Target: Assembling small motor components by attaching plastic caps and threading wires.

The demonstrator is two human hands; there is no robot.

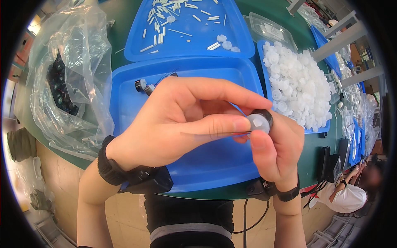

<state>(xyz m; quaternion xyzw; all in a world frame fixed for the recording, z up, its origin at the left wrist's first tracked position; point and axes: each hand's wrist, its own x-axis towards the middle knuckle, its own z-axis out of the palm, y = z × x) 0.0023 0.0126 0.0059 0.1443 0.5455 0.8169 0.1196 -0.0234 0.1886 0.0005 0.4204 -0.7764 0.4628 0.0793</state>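
My left hand (165, 120) and my right hand (283, 144) meet over the near blue tray (206, 165), both closed on one small black round part. A translucent white plastic cap (259, 124) sits on the part's face, turned toward me. The left thumb presses at the cap's left edge while the left index finger reaches over the top of the black rim (266, 116). From below and the right, my right thumb and fingers grip it. A thin dark wire runs along the left thumb. Behind my left hand, similar black parts with white caps (142, 85) lie in the tray, partly hidden.
A far blue tray (188, 43) holds scattered white rods and a few caps. At right, another blue tray is heaped with translucent white caps (293, 82). A clear bag (76, 78) containing dark parts lies left. Black devices (324, 161) stand at the right edge; another person sits beyond.
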